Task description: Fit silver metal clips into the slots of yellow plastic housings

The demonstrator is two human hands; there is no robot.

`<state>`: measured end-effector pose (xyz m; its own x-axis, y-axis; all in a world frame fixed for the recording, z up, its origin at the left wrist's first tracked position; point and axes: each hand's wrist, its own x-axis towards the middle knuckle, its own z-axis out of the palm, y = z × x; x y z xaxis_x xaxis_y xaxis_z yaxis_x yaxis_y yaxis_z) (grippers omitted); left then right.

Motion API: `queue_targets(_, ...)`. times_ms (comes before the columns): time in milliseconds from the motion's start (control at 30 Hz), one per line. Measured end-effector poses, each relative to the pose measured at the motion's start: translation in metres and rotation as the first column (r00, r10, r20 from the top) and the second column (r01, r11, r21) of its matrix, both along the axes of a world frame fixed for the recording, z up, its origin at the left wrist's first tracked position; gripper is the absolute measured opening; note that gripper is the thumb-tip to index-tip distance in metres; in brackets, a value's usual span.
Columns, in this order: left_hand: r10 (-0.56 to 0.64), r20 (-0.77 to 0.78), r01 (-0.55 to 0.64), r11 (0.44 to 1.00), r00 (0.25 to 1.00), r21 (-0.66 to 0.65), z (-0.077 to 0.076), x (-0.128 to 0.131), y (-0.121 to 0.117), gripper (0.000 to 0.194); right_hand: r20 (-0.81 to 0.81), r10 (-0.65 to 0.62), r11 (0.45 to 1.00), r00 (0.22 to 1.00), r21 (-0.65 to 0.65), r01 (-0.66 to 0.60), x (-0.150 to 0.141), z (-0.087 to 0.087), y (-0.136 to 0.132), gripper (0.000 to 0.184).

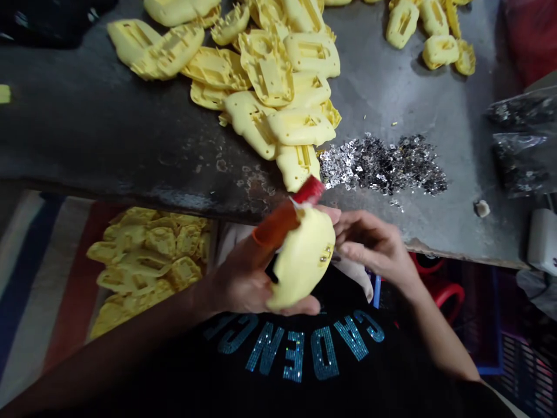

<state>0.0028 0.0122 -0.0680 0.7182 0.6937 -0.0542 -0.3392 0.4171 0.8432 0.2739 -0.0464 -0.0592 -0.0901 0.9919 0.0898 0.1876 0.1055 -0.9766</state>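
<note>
A yellow plastic shell (304,255) is gripped in my left hand (243,284), held up before my chest with its smooth outside toward me. Two small metal contacts (325,254) show in a slot on its right side. Along the raised finger of the left hand runs an orange covering (276,229), with a red wrap (308,191) at its tip. My right hand (378,249) is at the shell's right edge, its thumb and fingers curled together. Whatever lies between those fingertips is too small or hidden to make out.
Many yellow shells (265,69) are heaped on the dark metal table (108,133). Small silvery metal pieces (383,165) lie in a pile beside them. Bags of dark parts (524,162) sit at the right. More shells (152,255) fill a box below the table edge at left.
</note>
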Motion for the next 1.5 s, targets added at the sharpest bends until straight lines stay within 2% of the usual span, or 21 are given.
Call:
queue_targets(33,0.037,0.046,-0.04,0.997,0.998,0.063,-0.001,0.002,0.003,0.101,0.191,-0.092,0.991,0.977,0.109,0.072,0.01,0.001,0.007,0.027)
queue_targets(67,0.069,0.1,-0.078,0.993,0.993,0.093,-0.002,0.003,0.006,0.098,0.392,-0.238,0.959,0.889,0.239,0.151,0.02,0.001,0.015,0.019)
queue_targets(100,0.094,0.144,-0.107,0.991,0.985,0.082,-0.003,0.005,0.008,0.093,0.553,-0.35,0.922,0.756,0.344,0.176,0.029,0.0,0.024,0.012)
queue_targets(167,0.135,0.163,-0.133,0.991,0.977,-0.021,-0.005,0.007,0.009,0.085,0.735,-0.433,0.887,0.522,0.45,0.102,0.043,-0.006,0.04,0.013)
queue_targets(200,0.155,0.147,-0.15,0.988,0.977,-0.047,-0.005,0.007,0.008,0.085,0.782,-0.427,0.888,0.453,0.459,0.045,0.047,-0.01,0.048,0.015)
queue_targets(267,0.172,0.091,-0.167,0.984,0.981,-0.059,-0.004,0.008,0.004,0.088,0.827,-0.402,0.89,0.394,0.454,-0.045,0.048,-0.016,0.058,0.018)
queue_targets(333,0.165,0.055,-0.162,0.985,0.985,-0.063,-0.002,0.007,-0.001,0.084,0.84,-0.386,0.892,0.381,0.445,-0.08,0.046,-0.018,0.061,0.018)
queue_targets(433,0.147,0.017,-0.145,0.986,0.989,-0.083,0.002,0.007,-0.007,0.081,0.84,-0.379,0.896,0.388,0.438,-0.072,0.044,-0.01,0.052,0.015)
queue_targets(567,0.107,-0.004,-0.107,0.991,0.994,-0.085,0.003,0.008,-0.013,0.08,0.844,-0.346,0.905,0.411,0.415,-0.091,0.047,0.007,0.021,0.011)
queue_targets(700,0.02,-0.012,-0.021,0.988,1.0,-0.155,-0.001,0.015,-0.018,0.09,0.876,-0.281,0.931,0.391,0.348,-0.111,0.046,0.006,-0.001,0.015)
queue_targets(800,0.018,0.006,-0.016,0.965,1.0,-0.26,-0.003,0.026,-0.02,0.088,0.844,-0.279,0.936,0.459,0.346,-0.067,0.048,-0.004,-0.006,0.011)
queue_targets(900,0.029,0.031,-0.016,0.934,0.999,-0.357,-0.002,0.036,-0.02,0.084,0.789,-0.293,0.94,0.54,0.34,0.013,0.054,-0.014,-0.007,0.016)
queue_targets(1000,-0.006,0.029,0.018,0.908,1.0,-0.419,0.0,0.039,-0.018,0.082,0.724,-0.295,0.941,0.624,0.335,0.056,0.058,-0.019,-0.006,0.013)
queue_targets(1133,-0.108,0.022,0.105,0.872,0.994,-0.478,0.004,0.038,-0.018,0.081,0.606,-0.27,0.937,0.748,0.344,0.06,0.05,-0.009,-0.008,0.003)
queue_targets(1267,-0.159,0.028,0.153,0.864,0.987,-0.48,0.008,0.041,-0.022,0.076,0.379,-0.151,0.93,0.913,0.368,0.001,0.032,0.012,-0.017,0.014)
queue_targets(1367,-0.184,0.037,0.179,0.859,0.982,-0.48,0.011,0.043,-0.025,0.074,0.346,-0.054,0.913,0.937,0.396,-0.094,0.019,0.023,-0.02,0.021)
queue_targets(1500,-0.207,0.033,0.198,0.859,0.978,-0.471,0.013,0.043,-0.03,0.074,0.461,-0.046,0.889,0.886,0.423,-0.174,0.011,0.034,-0.022,0.023)
